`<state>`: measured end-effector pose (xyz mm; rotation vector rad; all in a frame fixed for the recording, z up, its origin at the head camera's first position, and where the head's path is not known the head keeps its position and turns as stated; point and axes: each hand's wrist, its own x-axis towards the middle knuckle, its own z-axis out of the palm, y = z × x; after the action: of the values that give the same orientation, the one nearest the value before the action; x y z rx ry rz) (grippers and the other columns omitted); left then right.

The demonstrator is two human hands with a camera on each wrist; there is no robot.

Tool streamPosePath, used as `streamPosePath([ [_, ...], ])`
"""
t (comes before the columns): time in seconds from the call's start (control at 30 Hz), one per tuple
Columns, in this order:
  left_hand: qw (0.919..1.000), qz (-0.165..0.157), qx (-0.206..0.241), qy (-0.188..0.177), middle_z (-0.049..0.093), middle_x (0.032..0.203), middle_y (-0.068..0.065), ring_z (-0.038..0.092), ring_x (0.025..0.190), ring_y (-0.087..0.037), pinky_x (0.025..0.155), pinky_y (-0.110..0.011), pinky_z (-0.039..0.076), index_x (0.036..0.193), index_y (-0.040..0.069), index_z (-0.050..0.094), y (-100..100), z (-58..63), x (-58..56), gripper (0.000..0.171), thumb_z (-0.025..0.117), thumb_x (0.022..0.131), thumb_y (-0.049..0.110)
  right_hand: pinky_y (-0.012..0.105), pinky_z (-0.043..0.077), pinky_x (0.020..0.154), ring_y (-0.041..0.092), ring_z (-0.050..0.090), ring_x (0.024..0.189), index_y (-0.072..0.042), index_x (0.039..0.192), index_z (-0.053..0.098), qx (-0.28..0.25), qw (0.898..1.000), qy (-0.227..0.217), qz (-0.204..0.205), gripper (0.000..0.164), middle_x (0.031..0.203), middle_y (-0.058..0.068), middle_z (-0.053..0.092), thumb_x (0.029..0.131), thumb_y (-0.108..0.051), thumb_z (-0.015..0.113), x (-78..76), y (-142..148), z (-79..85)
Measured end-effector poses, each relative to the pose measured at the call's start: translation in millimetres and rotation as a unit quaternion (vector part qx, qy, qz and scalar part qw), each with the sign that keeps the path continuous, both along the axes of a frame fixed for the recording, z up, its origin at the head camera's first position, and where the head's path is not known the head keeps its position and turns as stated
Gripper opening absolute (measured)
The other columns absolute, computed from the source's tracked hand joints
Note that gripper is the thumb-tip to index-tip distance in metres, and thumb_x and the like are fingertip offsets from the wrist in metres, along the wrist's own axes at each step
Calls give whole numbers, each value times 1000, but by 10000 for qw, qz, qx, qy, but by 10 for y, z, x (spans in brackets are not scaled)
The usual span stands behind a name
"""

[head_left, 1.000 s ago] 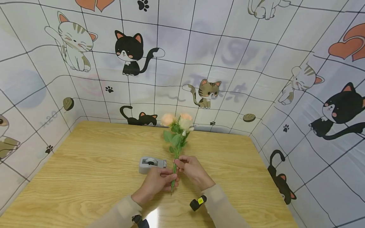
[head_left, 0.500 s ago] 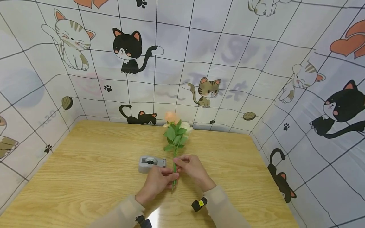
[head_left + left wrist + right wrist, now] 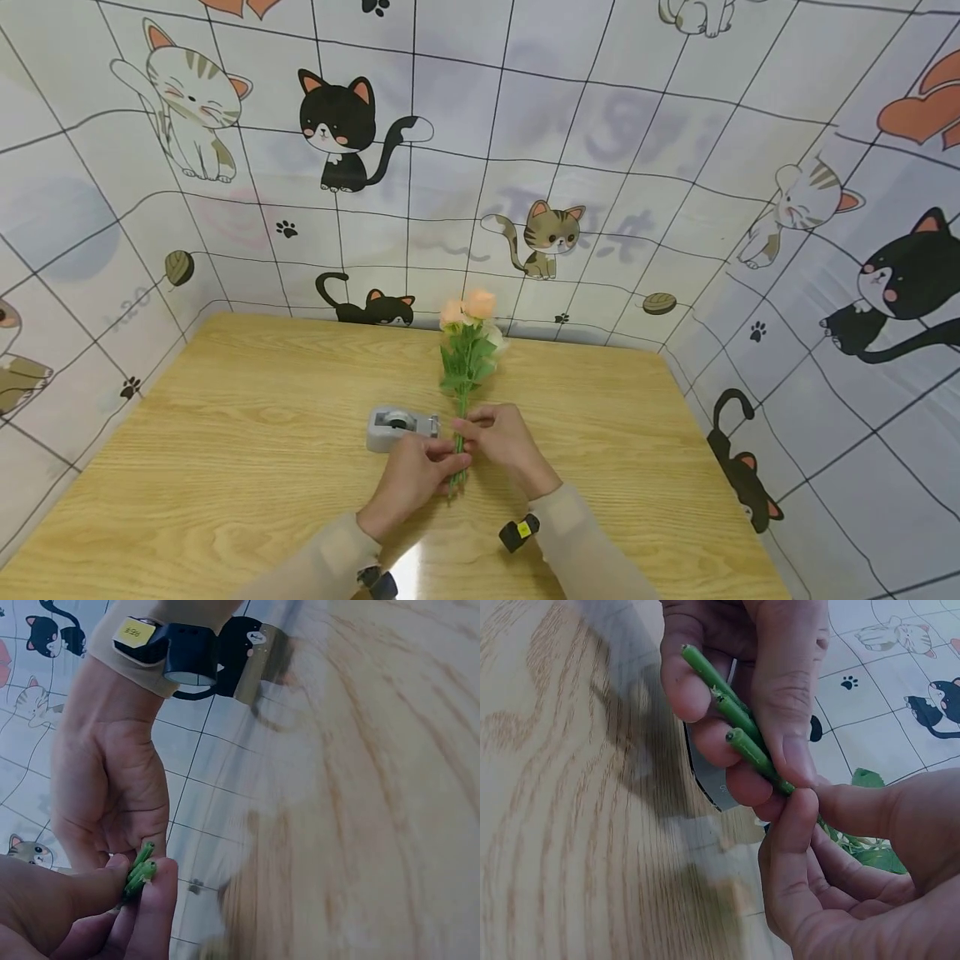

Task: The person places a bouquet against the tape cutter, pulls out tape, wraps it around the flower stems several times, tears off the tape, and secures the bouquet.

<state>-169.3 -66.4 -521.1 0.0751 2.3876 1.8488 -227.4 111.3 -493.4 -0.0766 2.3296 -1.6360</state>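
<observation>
A small bunch of artificial roses (image 3: 465,350) stands up from both hands, two peach blooms and a white one above green leaves. Its green stems (image 3: 739,724) end in three cut tips, seen close in the right wrist view. My left hand (image 3: 412,475) pinches the stems low down, between thumb and fingers. Just above it, my right hand (image 3: 506,442) pinches the same stems between thumb and forefinger. Left of the stems, partly behind the left hand, is a grey tape dispenser (image 3: 386,432) with a roll in it.
The wooden table (image 3: 262,400) spreads under the hands. A cat-print cloth (image 3: 465,150) hangs round its back and sides. Each wrist wears a black camera, such as the right wrist camera (image 3: 517,533).
The bunch has turned in the fingers: the blooms have changed places, and the second peach bloom now shows at the top while the white one sits behind at the right. Both hands keep nearly the same place.
</observation>
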Motion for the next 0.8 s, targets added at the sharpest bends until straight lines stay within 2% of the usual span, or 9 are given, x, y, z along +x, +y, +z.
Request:
streamPosePath([
  [0.13,9991,-226,337,-91,89,106,-17,84,79,-17,68,-26,70,124,-8,86,-51,-15,8,27,86,108,14,30,63,82,14,79,81,0,118,85,-21,9999,-57,81,28,102,10,89,110,-27,85,-13,14,-18],
  [0.2,9965,-461,660,-243,88,114,-21,88,92,-22,77,-30,73,127,-10,84,-85,-30,1,26,79,112,11,30,65,84,13,79,82,0,119,85,-86,9999,-47,131,27,101,9,89,111,-25,85,-32,17,-34],
  [0.37,9795,-944,1565,-851,83,128,-32,88,110,-26,96,-36,73,137,-18,74,-142,-39,-31,31,62,120,6,27,65,85,10,77,83,3,119,85,-356,9990,-145,236,27,98,5,86,112,-22,83,-96,19,-74],
  [0.43,9756,-935,1718,-998,83,129,-31,87,109,-22,98,-36,73,139,-20,72,-147,-26,-31,33,61,121,5,26,65,84,9,76,82,4,121,84,-428,9986,-197,247,28,95,3,84,112,-22,82,-111,22,-89],
  [0.5,9747,-868,1764,-1066,84,127,-30,86,105,-18,97,-34,72,139,-20,72,-145,-18,-28,32,62,120,4,25,64,84,9,75,81,5,121,84,-467,9983,-239,245,29,91,0,82,112,-23,82,-121,24,-106],
  [0.67,9845,-598,1395,-880,86,120,-26,86,99,-16,90,-29,73,133,-18,77,-112,12,-17,30,67,118,5,24,62,84,8,73,79,5,122,85,-563,9978,-217,265,27,83,-5,80,112,-20,81,-126,23,-126],
  [0.8,9915,-411,1035,-675,87,116,-24,86,97,-17,85,-29,73,127,-15,81,-93,18,-3,27,72,115,7,25,64,83,8,74,79,5,124,86,-570,9979,-176,255,27,88,-2,83,112,-19,81,-116,10,-114],
])
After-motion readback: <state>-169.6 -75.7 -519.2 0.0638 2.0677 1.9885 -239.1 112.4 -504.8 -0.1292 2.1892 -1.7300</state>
